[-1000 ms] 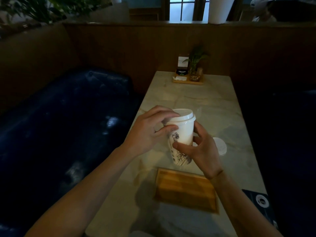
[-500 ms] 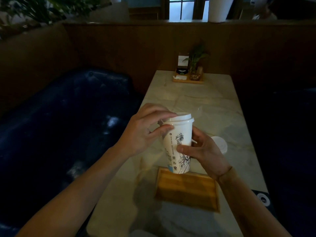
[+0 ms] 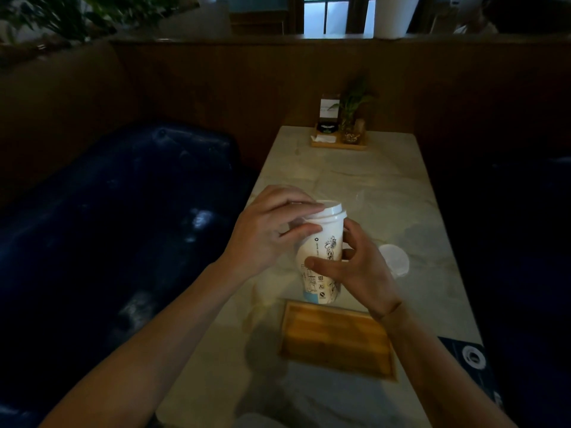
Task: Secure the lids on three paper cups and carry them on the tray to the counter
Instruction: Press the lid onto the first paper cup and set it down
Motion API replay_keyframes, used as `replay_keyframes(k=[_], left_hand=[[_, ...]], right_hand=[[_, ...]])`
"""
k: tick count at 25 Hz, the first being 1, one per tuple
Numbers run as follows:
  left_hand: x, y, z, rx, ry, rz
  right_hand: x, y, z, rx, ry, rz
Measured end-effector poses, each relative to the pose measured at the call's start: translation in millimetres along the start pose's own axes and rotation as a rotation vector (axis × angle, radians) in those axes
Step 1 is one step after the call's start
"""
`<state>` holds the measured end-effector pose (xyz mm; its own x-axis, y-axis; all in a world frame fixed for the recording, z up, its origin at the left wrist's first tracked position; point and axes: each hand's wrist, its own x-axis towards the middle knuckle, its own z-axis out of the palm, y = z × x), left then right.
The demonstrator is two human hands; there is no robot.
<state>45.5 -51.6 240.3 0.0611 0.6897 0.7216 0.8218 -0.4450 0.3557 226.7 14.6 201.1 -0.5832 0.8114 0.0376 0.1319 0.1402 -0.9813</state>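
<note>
A white paper cup (image 3: 321, 257) with a dark drawing on its side is held just above the marble table (image 3: 355, 180), over the far edge of the wooden tray (image 3: 338, 341). A white lid (image 3: 328, 210) sits on its rim. My left hand (image 3: 265, 233) curls around the lid and the cup's top, thumb under the rim. My right hand (image 3: 361, 267) grips the cup's body from the right. A second white lid (image 3: 395, 261) lies on the table to the right of my right hand. Only this one cup shows.
A small wooden stand (image 3: 338, 143) with a plant, a card and napkins sits at the table's far end. A dark blue sofa (image 3: 108, 227) runs along the left. A dark card (image 3: 469, 359) lies at the near right table edge. A wooden partition stands behind.
The cup has come lower and nearer, towards the tray's far edge. My right thumb has slid across the cup's front. My left hand stays on the lid.
</note>
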Motion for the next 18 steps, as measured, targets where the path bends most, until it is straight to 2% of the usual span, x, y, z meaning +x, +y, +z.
replay_keyframes(k=[5, 12, 15, 18], left_hand=[[-1.6, 2.2, -10.1, -0.190, -0.026, -0.118], [-1.3, 5.1, -19.9, -0.272, -0.085, -0.182], [-2.5, 3.3, -17.4, -0.243, -0.074, -0.205], [-1.4, 5.2, -10.6, -0.202, -0.041, -0.219]], right_hand=[[-1.5, -0.4, -13.9, 0.163, -0.118, 0.018], [-1.1, -2.6, -23.5, 0.252, -0.285, 0.006], [-0.5, -2.4, -19.6, 0.167, -0.238, -0.025], [-1.6, -2.4, -4.0, -0.032, -0.068, -0.055]])
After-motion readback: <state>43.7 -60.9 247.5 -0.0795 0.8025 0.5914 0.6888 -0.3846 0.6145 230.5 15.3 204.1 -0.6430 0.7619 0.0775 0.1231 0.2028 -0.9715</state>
